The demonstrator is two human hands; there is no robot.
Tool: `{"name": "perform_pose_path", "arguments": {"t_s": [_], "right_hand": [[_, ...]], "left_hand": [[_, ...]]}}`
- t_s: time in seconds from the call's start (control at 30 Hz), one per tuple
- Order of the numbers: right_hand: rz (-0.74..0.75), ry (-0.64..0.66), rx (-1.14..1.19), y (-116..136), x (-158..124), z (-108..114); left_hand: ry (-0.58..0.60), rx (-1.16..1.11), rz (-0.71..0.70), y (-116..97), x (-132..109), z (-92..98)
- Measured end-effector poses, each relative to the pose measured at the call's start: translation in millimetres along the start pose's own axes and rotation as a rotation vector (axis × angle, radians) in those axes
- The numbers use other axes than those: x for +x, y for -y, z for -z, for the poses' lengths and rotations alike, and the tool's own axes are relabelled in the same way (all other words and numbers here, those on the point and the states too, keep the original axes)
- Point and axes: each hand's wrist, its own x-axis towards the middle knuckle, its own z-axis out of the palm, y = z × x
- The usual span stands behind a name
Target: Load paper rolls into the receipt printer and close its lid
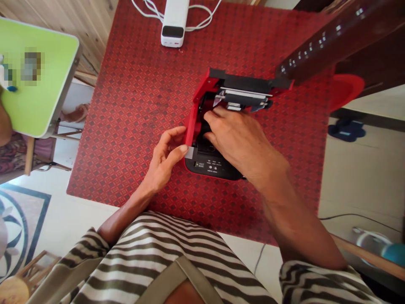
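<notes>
A red and black label printer (218, 166) sits on the table with its lid (247, 80) raised at the back. My left hand (166, 158) grips the printer's left side, thumb on the front corner beside a small grey patch (189, 153) and fingers bent against the red wall. Reaching over the front from the right, my right hand (242, 137) has its fingers curled down inside the printer's compartment. Its fingertips are partly hidden under the lid, and I cannot make out what they hold. Small white icons mark the black front panel.
The table (136, 105) has a red patterned cover. A white power bank (174, 21) with white cables lies at its far edge. Behind the printer on the right is a dark, shiny column-like piece (316, 42). At left, another person's arm (4, 116) rests by a green table (41, 97).
</notes>
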Motion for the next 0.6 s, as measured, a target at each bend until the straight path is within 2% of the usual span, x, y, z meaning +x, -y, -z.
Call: {"name": "perform_pose_path", "arguments": {"t_s": [0.27,0.6], "right_hand": [[-0.065,0.073,0.001,5,-2,18],[-0.045,-0.142,0.157,-2,-39,50]], "left_hand": [[0.045,0.004,0.021,-3,-2,0.4],[0.028,-0.016,0.007,0,1,2.3]]}}
